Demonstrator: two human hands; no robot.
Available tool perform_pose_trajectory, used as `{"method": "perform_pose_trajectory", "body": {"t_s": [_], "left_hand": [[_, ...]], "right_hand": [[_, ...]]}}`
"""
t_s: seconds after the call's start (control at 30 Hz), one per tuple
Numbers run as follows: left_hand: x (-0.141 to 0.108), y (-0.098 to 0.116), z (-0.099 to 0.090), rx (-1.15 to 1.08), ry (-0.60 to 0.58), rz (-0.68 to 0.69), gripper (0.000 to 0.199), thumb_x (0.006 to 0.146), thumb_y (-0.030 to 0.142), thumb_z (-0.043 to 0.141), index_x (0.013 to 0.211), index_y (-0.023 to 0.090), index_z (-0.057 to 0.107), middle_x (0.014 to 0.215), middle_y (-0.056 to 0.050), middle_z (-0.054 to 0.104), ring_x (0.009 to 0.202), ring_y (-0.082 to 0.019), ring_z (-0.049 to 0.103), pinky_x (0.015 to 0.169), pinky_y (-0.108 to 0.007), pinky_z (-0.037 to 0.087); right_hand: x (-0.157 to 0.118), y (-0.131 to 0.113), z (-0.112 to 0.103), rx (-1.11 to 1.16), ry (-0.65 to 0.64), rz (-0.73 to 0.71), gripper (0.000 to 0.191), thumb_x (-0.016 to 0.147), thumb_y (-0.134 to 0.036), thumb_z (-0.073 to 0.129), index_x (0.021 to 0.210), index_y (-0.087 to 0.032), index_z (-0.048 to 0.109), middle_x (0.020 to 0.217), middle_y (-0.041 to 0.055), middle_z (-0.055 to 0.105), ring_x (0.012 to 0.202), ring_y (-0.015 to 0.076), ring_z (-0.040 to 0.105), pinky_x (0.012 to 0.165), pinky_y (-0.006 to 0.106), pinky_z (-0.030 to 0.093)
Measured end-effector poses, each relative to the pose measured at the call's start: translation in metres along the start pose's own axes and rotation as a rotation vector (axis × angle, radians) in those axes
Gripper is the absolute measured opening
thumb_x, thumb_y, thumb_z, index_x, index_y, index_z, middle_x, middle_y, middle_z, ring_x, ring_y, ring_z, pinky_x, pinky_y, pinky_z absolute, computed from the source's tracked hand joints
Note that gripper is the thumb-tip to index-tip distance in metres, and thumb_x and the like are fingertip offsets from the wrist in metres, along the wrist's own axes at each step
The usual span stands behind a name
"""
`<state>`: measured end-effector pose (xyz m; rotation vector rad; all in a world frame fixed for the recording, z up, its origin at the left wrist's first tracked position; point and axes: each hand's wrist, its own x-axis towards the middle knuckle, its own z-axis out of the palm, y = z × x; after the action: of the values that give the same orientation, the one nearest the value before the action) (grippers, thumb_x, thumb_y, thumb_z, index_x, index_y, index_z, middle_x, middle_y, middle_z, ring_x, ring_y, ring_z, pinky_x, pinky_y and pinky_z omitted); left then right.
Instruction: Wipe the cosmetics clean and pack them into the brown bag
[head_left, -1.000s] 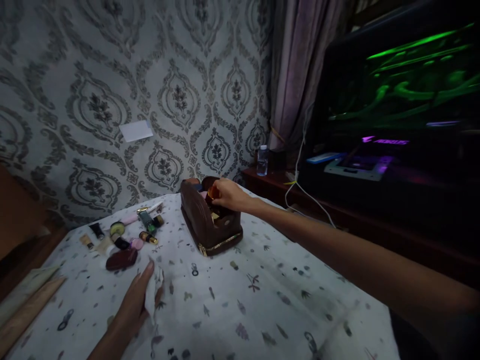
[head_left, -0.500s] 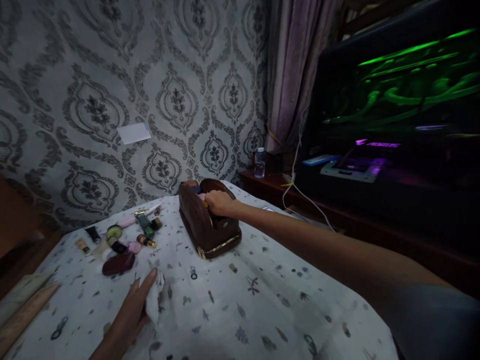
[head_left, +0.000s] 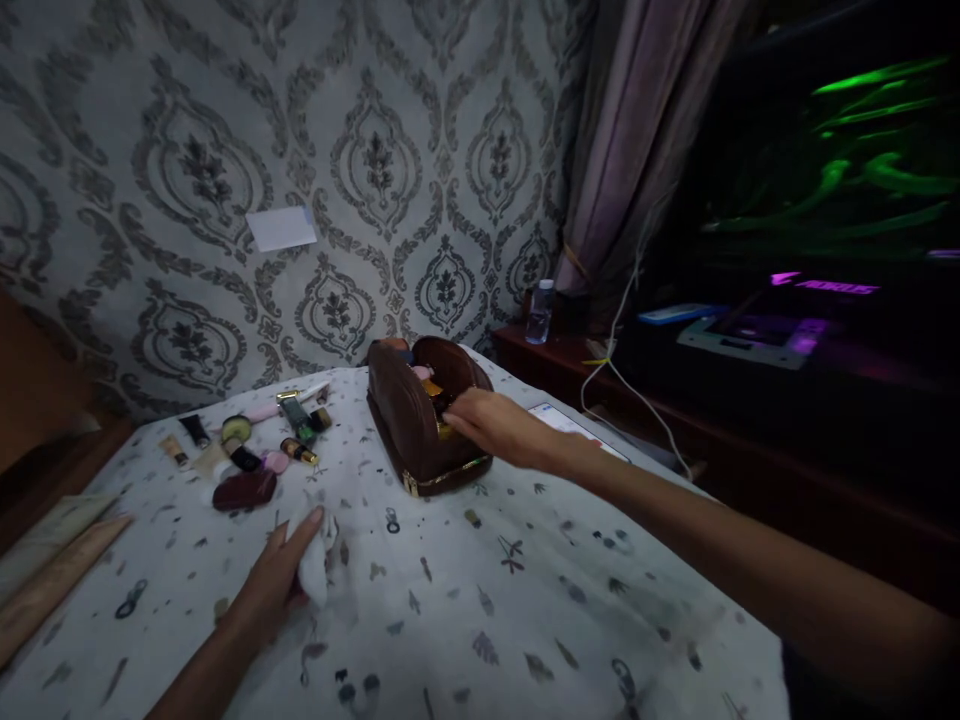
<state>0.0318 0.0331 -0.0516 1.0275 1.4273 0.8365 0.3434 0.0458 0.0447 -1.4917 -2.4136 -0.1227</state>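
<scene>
See R hand (head_left: 499, 428) at mouth of bag (head_left: 400, 408), ctr frame, coming in from right with fingers curled, thumb near index. Can't tell re: pinching sth inside or just brushing it, w/ tips lost in shadow.

Read bag as parked mid-frame w/ base flat on cloth (head_left: 450, 625), prob. for steadiness + easy reach. Open wide, w/ side walls standing apart, so leaving room for fingers. Note gold zip (head_left: 450, 481) along near bottom edge, out of the way of opening. Can't ID contents, bar pink & gold bits.

Lower left-ctr: find L hand (head_left: 274, 575) pinching tissue (head_left: 314, 575) btwn thumb & fingers, held low, well apart from bag. Likely out of R hand's way.

Mid-left: note red case (head_left: 244, 490), green bottle (head_left: 298, 422), tubes (head_left: 196, 431) bunched loose on cloth, prob. for access w/o crowding bag. Right of bag: see phone (head_left: 562, 419), apparently flat, partly hidden behind R wrist.
</scene>
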Motion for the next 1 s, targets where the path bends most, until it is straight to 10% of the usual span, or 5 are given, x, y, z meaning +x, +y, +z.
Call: {"method": "perform_pose_trajectory", "body": {"t_s": [0.2, 0.53, 0.83, 1.0], "left_hand": [[0.000, 0.005, -0.001, -0.054, 0.073, -0.129, 0.056, 0.056, 0.062, 0.080, 0.089, 0.020, 0.062, 0.072, -0.001, 0.066, 0.063, -0.018, 0.061, 0.055, -0.026, 0.048], [-0.003, 0.008, -0.002, -0.030, 0.115, -0.202, 0.069, 0.056, 0.052, 0.084, 0.115, 0.023, 0.061, 0.111, -0.010, 0.069, 0.091, -0.028, 0.068, 0.070, -0.035, 0.054], [-0.007, 0.003, -0.001, 0.087, -0.235, 0.110, 0.043, 0.067, 0.055, 0.077, 0.091, 0.018, 0.072, 0.077, -0.006, 0.071, 0.075, -0.026, 0.065, 0.061, -0.028, 0.051], [-0.006, 0.003, -0.004, 0.122, -0.318, 0.229, 0.038, 0.079, 0.053, 0.068, 0.091, 0.017, 0.071, 0.085, -0.006, 0.072, 0.081, -0.024, 0.065, 0.064, -0.025, 0.048]], "right_hand": [[-0.073, -0.007, 0.037, -0.021, 0.159, -0.048, 0.041, 0.096, -0.022, 0.051, 0.136, -0.019, 0.052, 0.138, 0.0145, 0.058, 0.129, 0.0259, 0.053, 0.104, 0.045, 0.050], [-0.079, -0.005, 0.052, -0.049, 0.221, -0.053, 0.056, 0.093, -0.013, 0.047, 0.148, -0.024, 0.038, 0.146, 0.0127, 0.050, 0.136, 0.0257, 0.047, 0.106, 0.048, 0.050], [-0.082, 0.002, 0.043, -0.050, 0.320, -0.057, 0.049, 0.097, -0.021, 0.044, 0.145, -0.030, 0.041, 0.119, 0.0101, 0.068, 0.110, 0.0249, 0.064, 0.087, 0.043, 0.057], [-0.074, -0.017, 0.044, 0.013, 0.456, 0.037, 0.045, 0.097, -0.028, 0.047, 0.141, -0.024, 0.044, 0.069, 0.0025, 0.066, 0.054, 0.0183, 0.061, 0.047, 0.029, 0.048]]}}
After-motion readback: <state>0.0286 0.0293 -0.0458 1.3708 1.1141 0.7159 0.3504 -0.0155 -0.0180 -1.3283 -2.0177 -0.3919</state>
